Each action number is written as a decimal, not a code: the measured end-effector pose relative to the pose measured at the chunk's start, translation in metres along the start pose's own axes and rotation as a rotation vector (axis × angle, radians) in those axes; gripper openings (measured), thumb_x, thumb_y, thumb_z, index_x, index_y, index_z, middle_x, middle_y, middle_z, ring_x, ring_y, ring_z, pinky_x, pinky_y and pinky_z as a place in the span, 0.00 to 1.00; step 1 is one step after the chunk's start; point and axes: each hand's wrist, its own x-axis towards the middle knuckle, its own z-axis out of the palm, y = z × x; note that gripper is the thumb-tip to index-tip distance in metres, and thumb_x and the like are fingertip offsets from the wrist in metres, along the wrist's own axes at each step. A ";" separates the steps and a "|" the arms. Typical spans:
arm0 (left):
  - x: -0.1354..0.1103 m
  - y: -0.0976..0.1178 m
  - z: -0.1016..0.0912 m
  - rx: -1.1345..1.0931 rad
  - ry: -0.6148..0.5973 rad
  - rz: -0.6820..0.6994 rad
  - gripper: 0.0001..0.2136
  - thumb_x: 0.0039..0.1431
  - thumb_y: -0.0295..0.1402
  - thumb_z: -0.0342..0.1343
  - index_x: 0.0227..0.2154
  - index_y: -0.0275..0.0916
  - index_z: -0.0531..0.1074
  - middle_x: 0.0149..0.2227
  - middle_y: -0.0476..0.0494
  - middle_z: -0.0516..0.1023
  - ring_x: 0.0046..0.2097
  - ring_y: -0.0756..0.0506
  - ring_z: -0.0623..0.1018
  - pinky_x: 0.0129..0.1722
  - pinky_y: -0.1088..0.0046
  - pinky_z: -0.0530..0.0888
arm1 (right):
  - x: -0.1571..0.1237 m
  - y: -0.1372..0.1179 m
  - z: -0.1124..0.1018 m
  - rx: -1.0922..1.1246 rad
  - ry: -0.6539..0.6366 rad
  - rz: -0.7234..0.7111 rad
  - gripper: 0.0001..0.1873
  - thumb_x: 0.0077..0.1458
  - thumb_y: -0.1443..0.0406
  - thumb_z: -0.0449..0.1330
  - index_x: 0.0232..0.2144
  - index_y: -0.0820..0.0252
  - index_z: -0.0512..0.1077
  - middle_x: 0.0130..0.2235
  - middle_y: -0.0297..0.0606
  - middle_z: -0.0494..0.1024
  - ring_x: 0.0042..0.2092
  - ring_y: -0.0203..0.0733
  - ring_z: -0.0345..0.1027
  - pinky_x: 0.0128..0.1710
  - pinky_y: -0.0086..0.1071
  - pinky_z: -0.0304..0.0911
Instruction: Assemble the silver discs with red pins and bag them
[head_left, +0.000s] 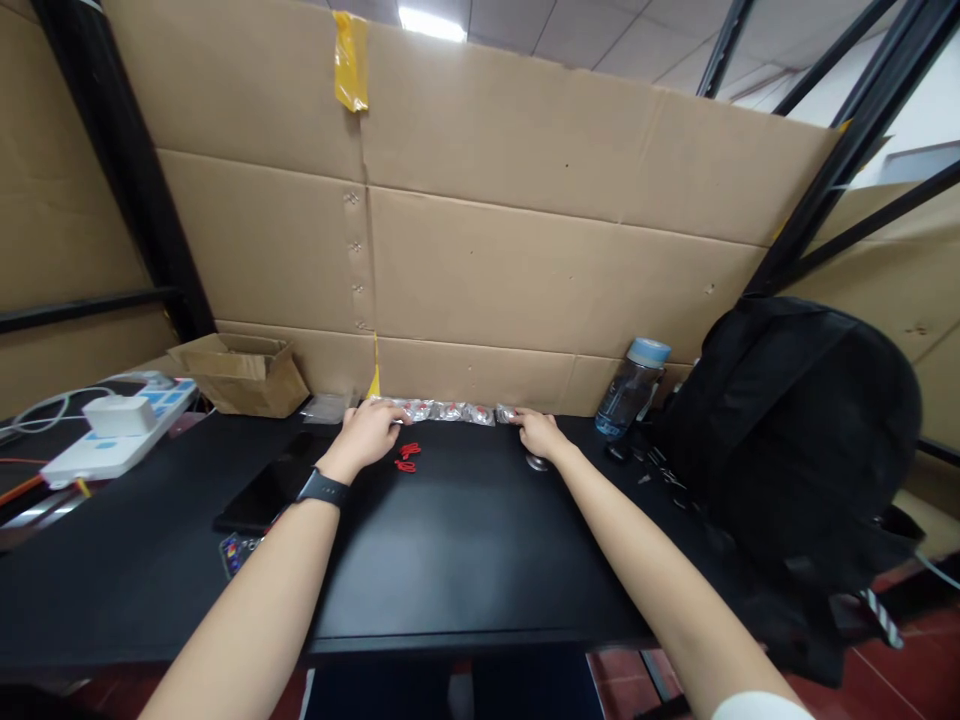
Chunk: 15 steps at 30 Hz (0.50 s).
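Note:
Both arms reach across a black table (465, 550) to its far edge. A row of small clear packets with red pieces (448, 411) lies along the cardboard wall. My left hand (369, 432), with a black watch on the wrist, rests curled on the row's left end. My right hand (538, 432) touches the row's right end with fingers bent over a packet. Two loose red pieces (406, 457) lie on the table just right of my left hand.
A cardboard wall (525, 250) backs the table. An open cardboard box (240, 375) and a white power strip (120, 430) sit at the left. A dark tablet (262, 490) lies under my left forearm. A water bottle (630, 388) and a black backpack (787, 450) stand at the right.

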 end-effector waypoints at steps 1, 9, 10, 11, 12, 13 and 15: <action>0.000 -0.001 -0.001 -0.005 -0.010 0.000 0.14 0.58 0.29 0.52 0.41 0.50 0.80 0.51 0.45 0.79 0.54 0.36 0.72 0.52 0.56 0.67 | 0.002 0.000 0.000 0.012 -0.001 -0.009 0.29 0.57 0.75 0.50 0.57 0.52 0.73 0.66 0.42 0.65 0.65 0.52 0.59 0.59 0.46 0.54; -0.007 0.008 -0.005 -0.043 -0.215 0.125 0.10 0.48 0.34 0.65 0.35 0.54 0.82 0.58 0.48 0.72 0.61 0.33 0.64 0.57 0.49 0.61 | -0.019 0.019 -0.009 0.138 0.016 -0.115 0.25 0.55 0.73 0.57 0.56 0.59 0.74 0.58 0.46 0.72 0.56 0.46 0.69 0.57 0.36 0.60; -0.008 0.010 -0.005 -0.048 -0.246 0.143 0.10 0.46 0.33 0.66 0.34 0.53 0.82 0.57 0.48 0.72 0.61 0.33 0.64 0.57 0.50 0.61 | -0.027 0.023 -0.012 0.164 -0.021 -0.139 0.24 0.54 0.71 0.59 0.54 0.59 0.75 0.55 0.45 0.74 0.53 0.46 0.71 0.56 0.35 0.62; -0.009 0.011 -0.004 -0.051 -0.271 0.151 0.10 0.44 0.33 0.67 0.33 0.52 0.82 0.55 0.47 0.73 0.59 0.34 0.65 0.57 0.51 0.61 | -0.034 0.027 -0.015 0.193 -0.068 -0.164 0.23 0.52 0.69 0.62 0.52 0.59 0.76 0.52 0.45 0.76 0.51 0.46 0.72 0.54 0.35 0.63; -0.009 0.013 -0.004 -0.051 -0.290 0.147 0.11 0.42 0.32 0.68 0.32 0.51 0.82 0.53 0.47 0.74 0.58 0.34 0.66 0.56 0.52 0.61 | -0.042 0.030 -0.017 0.224 -0.111 -0.194 0.24 0.51 0.67 0.65 0.52 0.58 0.76 0.50 0.43 0.78 0.50 0.46 0.73 0.53 0.35 0.64; -0.009 0.014 -0.003 -0.046 -0.303 0.133 0.11 0.41 0.32 0.69 0.31 0.51 0.82 0.50 0.47 0.75 0.57 0.34 0.67 0.56 0.53 0.62 | -0.049 0.032 -0.019 0.259 -0.128 -0.208 0.26 0.48 0.65 0.67 0.52 0.57 0.76 0.50 0.42 0.78 0.49 0.47 0.73 0.52 0.35 0.65; -0.008 0.015 -0.003 -0.021 -0.307 0.088 0.10 0.40 0.32 0.70 0.29 0.51 0.82 0.47 0.47 0.76 0.56 0.35 0.67 0.54 0.55 0.62 | -0.060 0.035 -0.021 0.326 -0.088 -0.193 0.27 0.46 0.65 0.69 0.51 0.57 0.77 0.49 0.42 0.79 0.49 0.47 0.74 0.51 0.35 0.65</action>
